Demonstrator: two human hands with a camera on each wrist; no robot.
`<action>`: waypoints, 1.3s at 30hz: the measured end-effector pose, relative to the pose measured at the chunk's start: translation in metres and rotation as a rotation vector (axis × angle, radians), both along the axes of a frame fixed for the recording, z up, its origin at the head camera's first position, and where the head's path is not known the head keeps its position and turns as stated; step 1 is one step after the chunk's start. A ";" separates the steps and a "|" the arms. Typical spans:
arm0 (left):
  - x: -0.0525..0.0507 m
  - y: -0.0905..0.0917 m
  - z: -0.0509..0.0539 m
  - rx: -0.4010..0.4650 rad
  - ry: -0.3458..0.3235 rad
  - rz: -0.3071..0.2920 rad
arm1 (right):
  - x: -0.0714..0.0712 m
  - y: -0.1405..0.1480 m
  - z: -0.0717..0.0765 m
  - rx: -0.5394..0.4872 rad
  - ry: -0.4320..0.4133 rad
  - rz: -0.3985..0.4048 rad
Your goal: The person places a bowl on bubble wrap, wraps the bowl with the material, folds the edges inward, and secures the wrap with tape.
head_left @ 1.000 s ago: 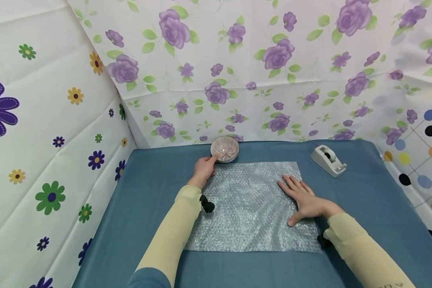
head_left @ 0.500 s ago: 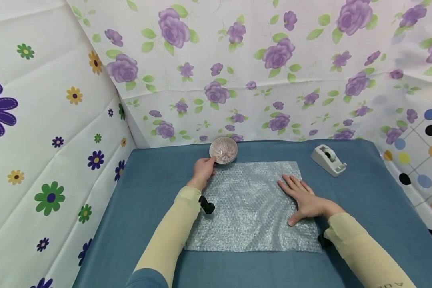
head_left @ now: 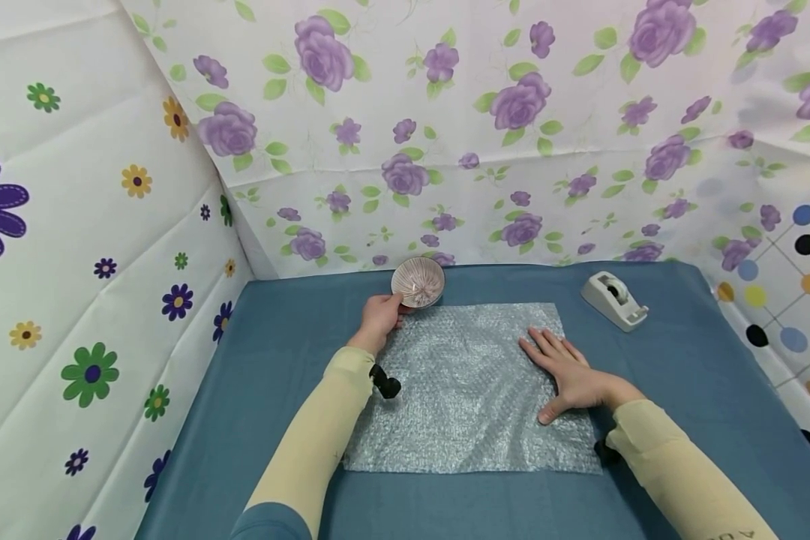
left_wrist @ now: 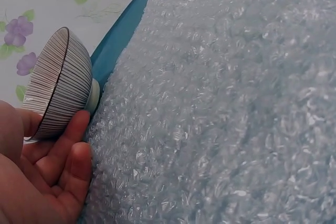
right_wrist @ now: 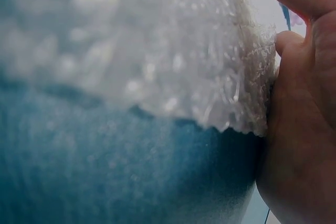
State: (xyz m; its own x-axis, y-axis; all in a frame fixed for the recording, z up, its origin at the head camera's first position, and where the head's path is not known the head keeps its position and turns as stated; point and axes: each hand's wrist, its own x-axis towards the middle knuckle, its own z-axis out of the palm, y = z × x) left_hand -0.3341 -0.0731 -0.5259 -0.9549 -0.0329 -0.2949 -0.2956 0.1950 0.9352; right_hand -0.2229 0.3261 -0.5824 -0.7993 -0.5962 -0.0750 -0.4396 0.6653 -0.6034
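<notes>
A small striped bowl [head_left: 418, 280] is at the back of the table, just behind the bubble wrap sheet [head_left: 466, 382]. The left hand [head_left: 379, 321] pinches its near rim, thumb inside and fingers beneath. In the left wrist view the bowl [left_wrist: 68, 82] has thin dark lines outside and a pale foot, and the left hand [left_wrist: 47, 166] grips its lower edge. The right hand [head_left: 570, 377] rests spread on the right part of the sheet. In the right wrist view the sheet's edge [right_wrist: 210, 93] lies beside the right hand [right_wrist: 302, 108].
A white tape dispenser [head_left: 614, 300] stands at the back right, beyond the sheet. Blue cloth [head_left: 277, 360] covers the table. Flowered sheets hang behind and at the left, and a dotted one hangs at the right.
The bowl and the left hand have shifted very slightly left in the head view, which has itself moved a little. The right hand stays in place on the sheet.
</notes>
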 end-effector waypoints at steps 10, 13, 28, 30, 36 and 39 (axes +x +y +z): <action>0.001 0.000 0.001 -0.012 0.002 0.004 | 0.006 -0.006 0.013 -0.104 0.034 0.073; 0.002 0.000 0.001 0.003 0.008 0.007 | 0.004 -0.004 0.007 -0.082 0.055 0.066; 0.003 -0.001 -0.001 0.008 0.033 0.021 | 0.008 -0.006 0.016 -0.073 0.015 0.042; 0.003 -0.001 -0.001 0.002 0.032 0.018 | 0.008 -0.006 0.013 -0.086 0.017 0.040; 0.005 -0.002 0.000 0.007 0.052 0.020 | 0.005 -0.003 0.009 -0.113 0.042 0.054; 0.008 -0.003 0.002 0.007 0.062 0.018 | 0.005 -0.001 0.005 -0.103 0.052 0.055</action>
